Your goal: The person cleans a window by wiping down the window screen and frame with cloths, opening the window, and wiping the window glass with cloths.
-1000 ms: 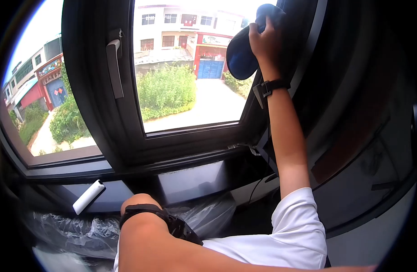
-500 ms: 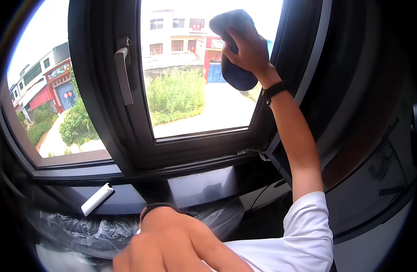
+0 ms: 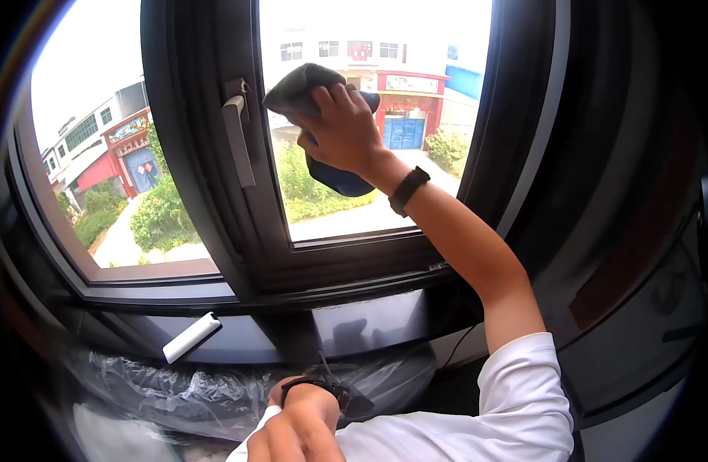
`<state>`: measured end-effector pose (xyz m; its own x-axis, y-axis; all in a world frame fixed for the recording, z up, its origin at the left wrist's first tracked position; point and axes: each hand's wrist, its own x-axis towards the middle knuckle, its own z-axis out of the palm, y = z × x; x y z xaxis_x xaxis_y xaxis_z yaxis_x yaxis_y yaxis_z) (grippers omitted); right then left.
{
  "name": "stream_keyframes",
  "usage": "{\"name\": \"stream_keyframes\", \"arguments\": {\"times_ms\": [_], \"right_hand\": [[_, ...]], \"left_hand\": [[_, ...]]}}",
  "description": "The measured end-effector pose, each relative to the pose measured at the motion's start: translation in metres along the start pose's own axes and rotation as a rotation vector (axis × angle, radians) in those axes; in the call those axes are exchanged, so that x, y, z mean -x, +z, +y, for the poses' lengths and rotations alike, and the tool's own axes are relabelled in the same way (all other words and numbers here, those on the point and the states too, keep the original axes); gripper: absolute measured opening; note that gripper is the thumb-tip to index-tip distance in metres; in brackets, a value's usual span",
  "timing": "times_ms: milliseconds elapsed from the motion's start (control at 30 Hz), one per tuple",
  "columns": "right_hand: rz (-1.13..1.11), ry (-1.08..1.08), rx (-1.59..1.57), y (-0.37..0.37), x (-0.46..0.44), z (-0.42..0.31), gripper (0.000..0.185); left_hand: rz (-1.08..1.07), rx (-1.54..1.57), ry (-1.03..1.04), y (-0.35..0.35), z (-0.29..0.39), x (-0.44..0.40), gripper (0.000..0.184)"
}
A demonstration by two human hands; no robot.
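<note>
My right hand (image 3: 340, 131), with a black band on the wrist, presses a dark grey-blue cloth (image 3: 304, 86) against the window pane (image 3: 354, 223). The cloth bunches above the fingers and hangs below the palm, near the left side of the pane. Low in the view, close to the camera, is my left hand (image 3: 300, 431). A black band or cord lies around it, and its fingertips are cut off by the lower edge, so its grip is hidden.
A grey handle (image 3: 238, 142) stands out from the dark window frame (image 3: 196, 154) on the left. A white oblong object (image 3: 191, 337) lies on the shiny sill (image 3: 242, 339). Clear plastic sheeting (image 3: 177, 393) covers something below it.
My right hand and the cloth have moved left and down across the pane. My left hand has shifted lower in the view and shows smaller. The view has swung slightly.
</note>
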<state>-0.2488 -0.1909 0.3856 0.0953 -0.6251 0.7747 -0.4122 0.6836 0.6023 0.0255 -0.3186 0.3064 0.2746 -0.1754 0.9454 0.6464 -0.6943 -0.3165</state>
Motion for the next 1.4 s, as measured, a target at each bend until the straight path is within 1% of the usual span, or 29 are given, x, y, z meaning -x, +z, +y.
{"name": "stream_keyframes", "arguments": {"times_ms": [33,67,100,133,167,200,233,300,367,400,500,567,600,667,733,800,833,867,933,967,1000,1067,1100,1133,1167,1200,1267,1333,1400], "right_hand": [[-0.089,-0.137,0.01,0.006,0.016,-0.008,0.017],[-0.175,-0.278,0.021,0.006,0.024,-0.014,0.013],[-0.185,-0.395,-0.041,0.006,0.029,-0.014,0.011],[-0.263,-0.463,-0.064,0.002,0.025,-0.009,0.012],[-0.257,-0.444,-0.051,-0.002,0.014,-0.003,0.013],[-0.255,-0.418,-0.042,-0.005,0.003,0.004,0.014],[-0.253,-0.351,0.041,-0.013,-0.015,0.011,0.021],[-0.136,-0.159,0.064,-0.017,-0.05,0.032,0.031],[0.029,0.042,0.053,-0.014,-0.086,0.049,0.038],[-0.052,0.165,-0.016,-0.021,-0.103,0.051,0.041],[0.034,0.173,-0.004,-0.017,-0.12,0.045,0.043],[-0.069,0.265,0.011,-0.018,-0.111,0.03,0.047],[-0.065,0.264,0.011,-0.02,-0.103,0.024,0.047],[-0.2,0.249,-0.076,-0.026,-0.082,0.011,0.048],[-0.281,0.212,-0.119,-0.024,-0.057,-0.004,0.048],[-0.307,0.143,-0.152,-0.019,-0.03,-0.019,0.048],[-0.371,0.112,-0.144,-0.017,-0.019,-0.026,0.048],[-0.434,0.082,-0.134,-0.015,-0.012,-0.03,0.049],[-0.417,0.055,-0.126,-0.016,-0.013,-0.027,0.048],[-0.436,0.05,-0.137,-0.022,-0.023,-0.022,0.047],[-0.459,0.052,-0.148,-0.027,-0.033,-0.016,0.046],[-0.359,0.098,-0.135,-0.024,-0.05,-0.002,0.046],[-0.254,0.134,-0.162,-0.022,-0.058,0.005,0.041],[-0.248,0.217,-0.191,-0.024,-0.07,0.012,0.046],[-0.187,0.297,-0.253,-0.022,-0.079,0.022,0.049],[-0.123,0.377,-0.314,-0.02,-0.085,0.028,0.051],[-0.081,0.398,-0.351,-0.01,-0.083,0.026,0.054],[-0.032,0.42,-0.381,-0.007,-0.078,0.02,0.056],[-0.179,0.417,-0.333,-0.012,-0.065,-0.002,0.059]], "left_hand": [[-0.002,-0.004,0.001,-0.003,0.002,0.008,0.042],[-0.025,-0.108,0.023,-0.008,0.002,0.018,0.045],[-0.05,-0.213,0.043,-0.01,0.002,0.023,0.048],[0.065,-0.28,0.028,-0.003,-0.015,0.017,0.047],[0.229,-0.484,0.074,-0.003,-0.03,0.005,0.012],[0.193,-0.637,-0.09,-0.02,-0.034,0.008,0.025],[0.06,-0.818,-0.216,-0.043,-0.043,0.001,0.035],[0.021,-1.029,-0.334,-0.088,-0.082,-0.005,0.034],[0.088,-1.105,-0.456,-0.128,-0.118,-0.011,0.034],[0.059,-1.249,-0.461,-0.145,-0.133,-0.012,0.034],[0.112,-1.234,-0.496,-0.177,-0.158,0.002,0.038],[0.173,-1.173,-0.631,-0.194,-0.163,0.017,0.044],[0.17,-1.174,-0.627,-0.194,-0.161,0.025,0.044],[0.084,-1.204,-0.818,-0.177,-0.144,0.045,0.05],[0.102,-1.159,-0.98,-0.162,-0.141,0.066,0.053],[0.144,-0.998,-1.142,-0.152,-0.14,0.081,0.056],[0.193,-0.895,-1.056,-0.156,-0.147,0.101,0.055],[0.196,-0.897,-1.053,-0.156,-0.148,0.104,0.055],[0.293,-0.713,-1.146,-0.155,-0.15,0.108,0.055],[0.387,-0.629,-1.091,-0.152,-0.153,0.103,0.053],[0.38,-0.628,-1.1,-0.154,-0.159,0.096,0.053],[0.393,-0.688,-0.922,-0.161,-0.173,0.078,0.051],[0.346,-0.749,-0.903,-0.163,-0.179,0.066,0.05],[0.301,-0.811,-0.885,-0.162,-0.182,0.049,0.05],[0.284,-0.846,-0.888,-0.161,-0.184,0.037,0.054],[0.304,-0.883,-0.811,-0.158,-0.186,0.031,0.061],[0.294,-0.882,-0.654,-0.16,-0.192,0.027,0.067],[0.294,-0.928,-0.721,-0.174,-0.186,0.044,0.062],[0.289,-0.978,-0.789,-0.176,-0.175,0.057,0.058]]}}
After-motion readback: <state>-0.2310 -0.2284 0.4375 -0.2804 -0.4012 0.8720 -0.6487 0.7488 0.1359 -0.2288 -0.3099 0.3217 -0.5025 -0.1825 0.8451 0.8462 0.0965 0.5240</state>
